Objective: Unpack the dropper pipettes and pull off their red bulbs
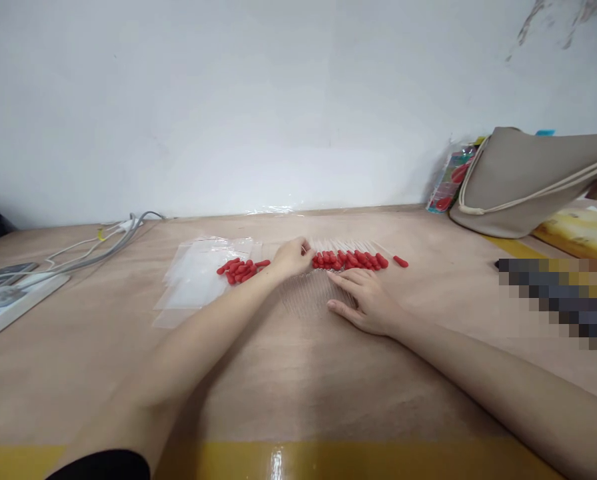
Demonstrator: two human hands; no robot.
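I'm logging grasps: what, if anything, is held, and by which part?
The left hand curls beside the row of red pieces; whether it pinches anything cannot be told. The right hand lies open over the clear strands, apparently gripping nothing.

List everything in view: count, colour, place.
wall: 1, white, background
tabletop: 1, light brown, foreground
plastic sheets: several, translucent, left of centre
red pile: many pieces, red, on the sheets' right side
red row: many pieces, red, centre
single red piece: 1, red, right of the row
thin strands: many, translucent, near side of row
power strip: 1, white, left edge
cables: several, grey and white, left
bag: 1, grey-beige, right
packet: 1, multicoloured, beside bag
pixelated patch: 1, dark, right; contents unreadable
left hand: 1, bare, row's left end
right hand: 1, bare, over strands
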